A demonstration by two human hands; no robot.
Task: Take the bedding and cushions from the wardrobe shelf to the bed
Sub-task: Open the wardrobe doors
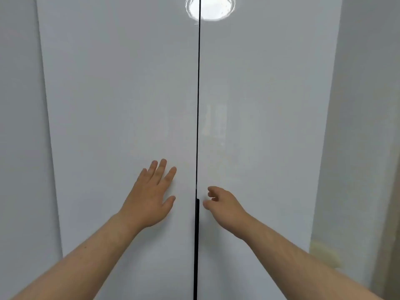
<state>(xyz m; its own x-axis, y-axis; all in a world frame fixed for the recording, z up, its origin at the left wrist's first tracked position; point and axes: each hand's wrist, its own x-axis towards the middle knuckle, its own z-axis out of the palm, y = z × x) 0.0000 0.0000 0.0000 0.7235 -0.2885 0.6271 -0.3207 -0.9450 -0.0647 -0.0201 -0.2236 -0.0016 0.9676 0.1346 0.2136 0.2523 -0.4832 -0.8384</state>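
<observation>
Two glossy white wardrobe doors fill the view, both shut, meeting at a thin dark seam. The left door has my left hand spread flat against it, fingers apart, just left of the seam. The right door has my right hand close to its inner edge, fingers curled loosely beside the black handle strip and holding nothing. Bedding, cushions, shelf and bed are all hidden from view.
A round ceiling lamp is reflected at the top of the doors. Pale wall panels flank the wardrobe on the left and right. A beige edge shows at the lower right.
</observation>
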